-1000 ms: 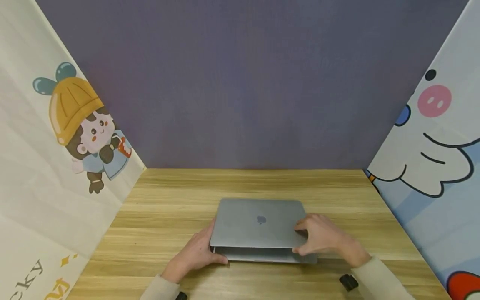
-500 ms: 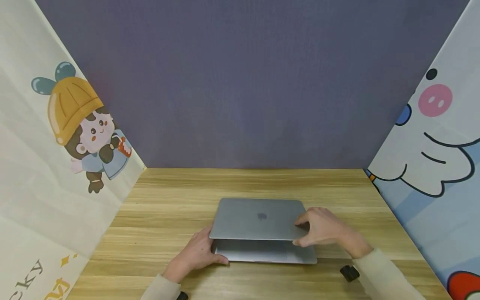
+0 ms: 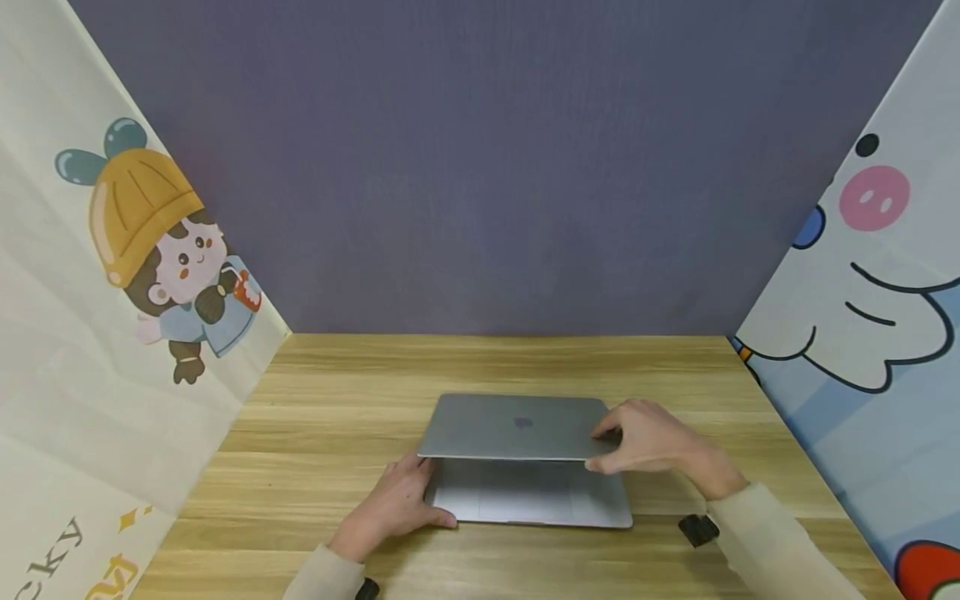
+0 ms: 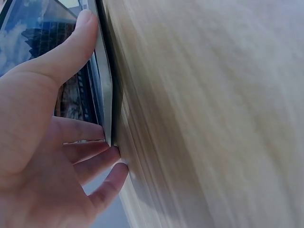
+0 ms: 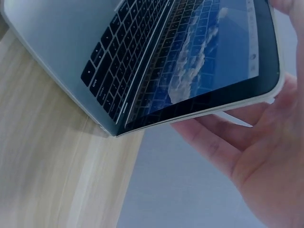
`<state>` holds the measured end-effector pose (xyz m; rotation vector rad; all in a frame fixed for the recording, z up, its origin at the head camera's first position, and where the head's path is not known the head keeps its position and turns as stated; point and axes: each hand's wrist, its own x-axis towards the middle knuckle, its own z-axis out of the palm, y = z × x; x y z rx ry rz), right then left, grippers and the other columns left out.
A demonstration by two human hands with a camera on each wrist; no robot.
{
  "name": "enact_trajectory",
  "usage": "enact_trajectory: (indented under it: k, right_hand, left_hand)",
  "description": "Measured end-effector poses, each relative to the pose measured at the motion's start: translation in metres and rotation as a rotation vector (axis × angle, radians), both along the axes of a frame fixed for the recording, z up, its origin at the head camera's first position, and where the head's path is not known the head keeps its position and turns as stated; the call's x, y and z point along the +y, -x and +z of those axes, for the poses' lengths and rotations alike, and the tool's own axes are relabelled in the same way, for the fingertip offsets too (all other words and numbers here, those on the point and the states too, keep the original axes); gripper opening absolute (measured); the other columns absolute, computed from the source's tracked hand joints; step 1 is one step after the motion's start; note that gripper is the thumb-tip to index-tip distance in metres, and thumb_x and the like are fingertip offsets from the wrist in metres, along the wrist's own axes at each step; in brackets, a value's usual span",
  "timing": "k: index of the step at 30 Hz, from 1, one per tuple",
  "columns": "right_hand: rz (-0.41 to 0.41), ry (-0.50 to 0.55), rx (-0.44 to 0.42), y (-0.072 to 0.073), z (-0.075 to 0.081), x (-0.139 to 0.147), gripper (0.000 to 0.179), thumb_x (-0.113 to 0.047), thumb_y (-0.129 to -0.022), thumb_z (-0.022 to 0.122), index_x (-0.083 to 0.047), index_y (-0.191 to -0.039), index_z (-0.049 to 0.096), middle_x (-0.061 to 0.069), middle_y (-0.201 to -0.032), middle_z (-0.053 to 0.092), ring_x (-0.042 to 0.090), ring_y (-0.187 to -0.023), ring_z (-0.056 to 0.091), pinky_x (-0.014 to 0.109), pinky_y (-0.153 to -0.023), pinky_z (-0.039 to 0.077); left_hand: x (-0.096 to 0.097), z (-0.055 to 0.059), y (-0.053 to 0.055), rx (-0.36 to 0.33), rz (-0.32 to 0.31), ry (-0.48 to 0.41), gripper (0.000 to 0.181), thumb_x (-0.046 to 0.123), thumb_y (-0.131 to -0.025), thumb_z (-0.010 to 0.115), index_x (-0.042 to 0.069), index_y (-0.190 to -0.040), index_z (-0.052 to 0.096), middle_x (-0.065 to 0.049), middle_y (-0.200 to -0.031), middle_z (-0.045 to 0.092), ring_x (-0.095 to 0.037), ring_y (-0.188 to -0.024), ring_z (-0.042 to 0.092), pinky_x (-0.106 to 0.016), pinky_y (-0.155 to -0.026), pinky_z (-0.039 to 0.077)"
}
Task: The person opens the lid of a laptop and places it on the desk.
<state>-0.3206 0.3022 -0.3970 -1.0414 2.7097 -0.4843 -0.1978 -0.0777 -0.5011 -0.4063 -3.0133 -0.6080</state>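
Observation:
A grey laptop rests on the wooden table with its lid partly raised. Beneath the lid, the front of the silver base shows in the head view. My right hand grips the lid's right edge, thumb at the front rim and fingers behind. In the right wrist view the lit screen and black keyboard are visible. My left hand holds the base's left front corner, its thumb at the front edge and its fingers along the side. The left wrist view shows the base's thin side edge against those fingers.
Wooden table surrounds the laptop. A dark blue-grey panel rises behind it. Cartoon-printed sheets stand at the left and right. Pale sleeves and black wrist straps are at the forearms.
The lid has opened wider, its front rim rising as my right hand moves up and away with it. More of the base is exposed. My left hand stays at the corner.

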Motion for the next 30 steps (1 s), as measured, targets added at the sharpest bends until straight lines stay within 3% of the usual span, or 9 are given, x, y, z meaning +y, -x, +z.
enact_trajectory:
  k: [8,15,21,30]
  right_hand:
    - [-0.007,0.039,0.026,0.0037,0.0073,-0.0020,0.045,-0.054,-0.077,0.079,-0.018,-0.102,0.081,-0.001,-0.104,0.076,0.025,-0.099,0.070,0.048,-0.085,0.057]
    - [-0.002,0.077,0.119,0.0063,0.0080,-0.0025,0.035,-0.051,-0.076,0.078,-0.020,-0.093,0.080,-0.007,-0.097,0.074,0.015,-0.088,0.068,0.038,-0.077,0.056]
    - [0.018,0.139,0.200,0.0059,0.0074,-0.0032,0.020,-0.046,-0.075,0.078,-0.026,-0.079,0.076,-0.021,-0.078,0.062,-0.002,-0.067,0.053,0.024,-0.061,0.047]
    - [0.004,0.164,0.265,0.0052,0.0095,-0.0057,0.018,-0.043,-0.076,0.079,-0.027,-0.071,0.070,-0.020,-0.073,0.058,-0.002,-0.062,0.048,0.024,-0.058,0.045]
  left_hand:
    - [0.0012,0.0016,0.0021,-0.033,-0.013,0.045,0.122,0.066,-0.064,0.085,-0.011,-0.149,0.040,-0.024,-0.161,0.030,-0.044,-0.141,0.040,-0.056,-0.099,0.047]
    - [0.0012,0.0033,0.0014,-0.089,0.002,0.037,0.120,0.066,-0.066,0.083,-0.012,-0.147,0.041,-0.029,-0.157,0.034,-0.048,-0.140,0.039,-0.062,-0.107,0.040]
    - [0.0022,0.0047,0.0006,-0.115,0.007,0.034,0.121,0.066,-0.066,0.082,-0.012,-0.148,0.041,-0.030,-0.156,0.035,-0.048,-0.140,0.039,-0.064,-0.109,0.037]
    - [0.0038,0.0072,0.0013,-0.118,0.014,0.036,0.120,0.065,-0.064,0.085,-0.012,-0.146,0.043,-0.031,-0.154,0.037,-0.048,-0.138,0.041,-0.064,-0.107,0.039]
